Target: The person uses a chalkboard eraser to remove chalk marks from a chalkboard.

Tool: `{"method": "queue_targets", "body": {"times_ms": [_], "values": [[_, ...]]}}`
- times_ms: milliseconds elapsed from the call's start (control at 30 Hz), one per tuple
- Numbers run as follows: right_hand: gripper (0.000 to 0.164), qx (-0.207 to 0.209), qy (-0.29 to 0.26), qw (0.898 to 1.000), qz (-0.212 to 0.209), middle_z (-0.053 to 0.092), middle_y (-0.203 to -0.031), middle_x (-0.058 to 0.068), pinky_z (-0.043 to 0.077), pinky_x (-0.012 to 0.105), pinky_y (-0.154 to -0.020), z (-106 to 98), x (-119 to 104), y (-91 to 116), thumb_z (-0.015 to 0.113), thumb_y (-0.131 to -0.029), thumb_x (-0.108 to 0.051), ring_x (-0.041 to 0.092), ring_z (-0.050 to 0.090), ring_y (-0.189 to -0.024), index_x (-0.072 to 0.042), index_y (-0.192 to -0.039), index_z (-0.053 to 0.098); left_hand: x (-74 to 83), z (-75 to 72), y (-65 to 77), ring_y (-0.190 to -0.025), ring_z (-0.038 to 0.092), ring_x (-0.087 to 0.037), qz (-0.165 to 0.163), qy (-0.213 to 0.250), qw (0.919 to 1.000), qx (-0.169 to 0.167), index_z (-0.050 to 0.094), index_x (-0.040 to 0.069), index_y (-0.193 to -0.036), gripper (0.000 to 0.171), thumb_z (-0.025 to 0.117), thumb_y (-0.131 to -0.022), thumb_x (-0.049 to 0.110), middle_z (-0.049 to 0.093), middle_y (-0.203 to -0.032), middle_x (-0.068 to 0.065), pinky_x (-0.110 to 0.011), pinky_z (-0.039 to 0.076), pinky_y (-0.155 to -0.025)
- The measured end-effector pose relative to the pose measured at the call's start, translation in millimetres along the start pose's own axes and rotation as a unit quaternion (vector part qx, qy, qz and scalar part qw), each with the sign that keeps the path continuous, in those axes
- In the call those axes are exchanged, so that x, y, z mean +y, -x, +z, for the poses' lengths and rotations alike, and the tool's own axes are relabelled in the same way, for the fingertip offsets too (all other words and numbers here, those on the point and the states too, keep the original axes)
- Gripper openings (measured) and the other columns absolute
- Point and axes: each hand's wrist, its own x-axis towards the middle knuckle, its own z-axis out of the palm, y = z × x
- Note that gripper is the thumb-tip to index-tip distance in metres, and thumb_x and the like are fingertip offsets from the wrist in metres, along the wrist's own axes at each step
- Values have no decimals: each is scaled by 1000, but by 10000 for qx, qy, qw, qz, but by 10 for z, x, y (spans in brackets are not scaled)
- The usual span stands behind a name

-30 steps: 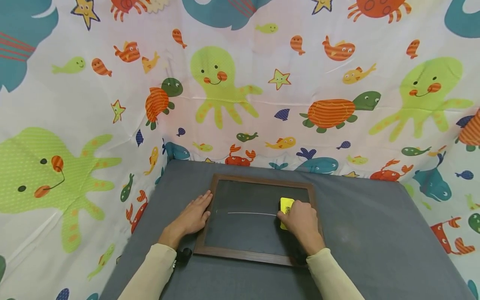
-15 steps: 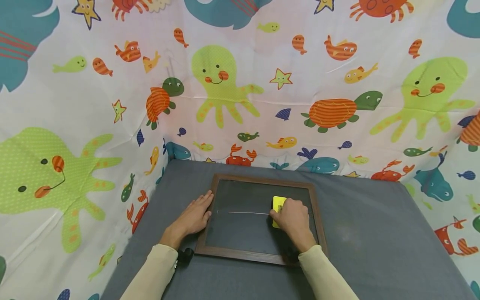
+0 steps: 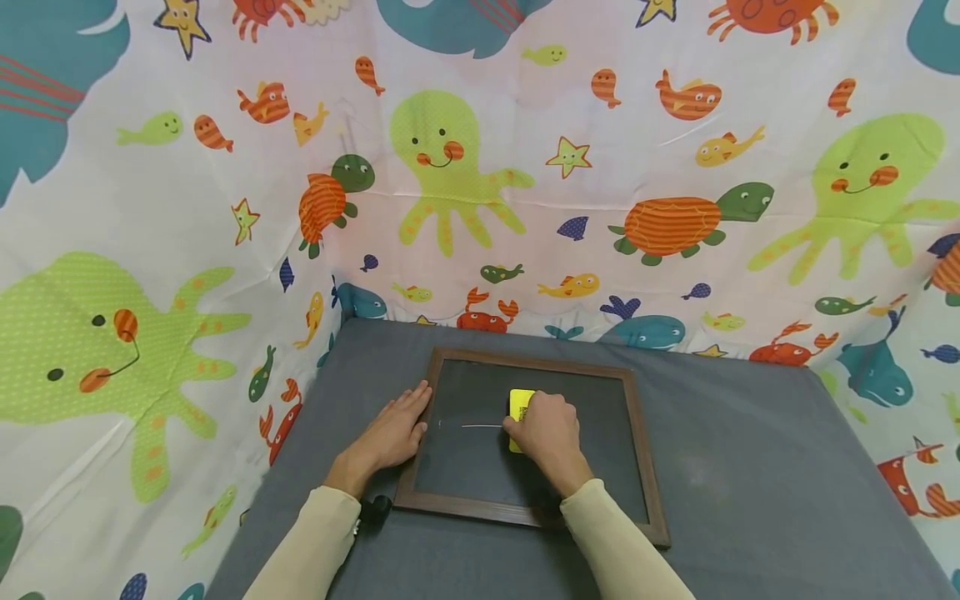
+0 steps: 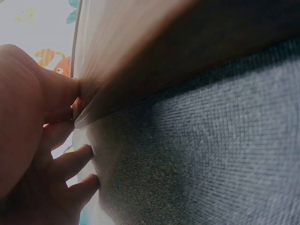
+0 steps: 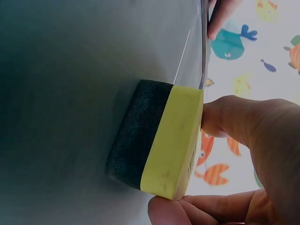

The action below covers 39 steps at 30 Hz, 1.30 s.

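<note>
A chalkboard [image 3: 592, 417] in a brown wooden frame [image 3: 643, 442] lies on the grey surface in the head view. My right hand [image 3: 551, 437] grips a board eraser [image 3: 518, 405], yellow on top with a dark felt side [image 5: 136, 133] down against the board. In the right wrist view the thumb and fingers hold the eraser's yellow part at its two ends. A thin white chalk line [image 3: 482, 426] runs leftward from the eraser. At the frame's left edge rests my left hand [image 3: 386, 433], its fingers stretched out and nothing in its grasp.
Grey cloth [image 3: 750, 467] covers the table around the board. A white curtain [image 3: 510, 242] printed with sea animals stands behind and along both sides. A small black object [image 3: 377, 510] sits by the left wrist, close to the frame's lower left corner.
My right hand has slid the eraser leftward along the chalk line, and the visible line has become shorter. The left hand has stayed at the frame's left edge.
</note>
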Motion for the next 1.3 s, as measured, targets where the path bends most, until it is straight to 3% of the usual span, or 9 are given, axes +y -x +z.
{"method": "queue_targets", "body": {"times_ms": [200,767,1067,1300], "values": [[58,-53,-26,10000,-55,63,-83,11,58,41,-67,59,-213,-6,78,-77,-52,27,56,-68,-2,-103,70,17,-16,6,-152,24,-38,69,56,10000,21,25,6,-160,64,53,-104,19,20,-168,-10,-59,22,-121],[62,-357,-216,9983,-406,60,-78,7,59,39,-64,218,-779,0,81,-74,-57,23,58,-66,-4,-103,69,47,-19,-8,-154,22,-34,-201,11,9998,-88,24,9,-161,64,52,-105,23,17,-169,-6,-58,20,-122],[63,-402,-258,9981,-401,58,-77,7,57,38,-61,238,-792,-27,82,-72,-59,24,58,-65,-5,-102,70,56,-36,2,-153,23,-35,-206,77,9997,-47,25,9,-160,64,53,-104,21,19,-168,-7,-58,21,-122],[63,-326,-311,9984,-335,58,-75,6,57,38,-61,214,-674,-31,83,-71,-59,22,58,-64,-4,-101,69,57,-38,2,-154,21,-36,-194,214,9996,-66,24,8,-160,64,53,-104,20,17,-168,-8,-59,20,-122]]}}
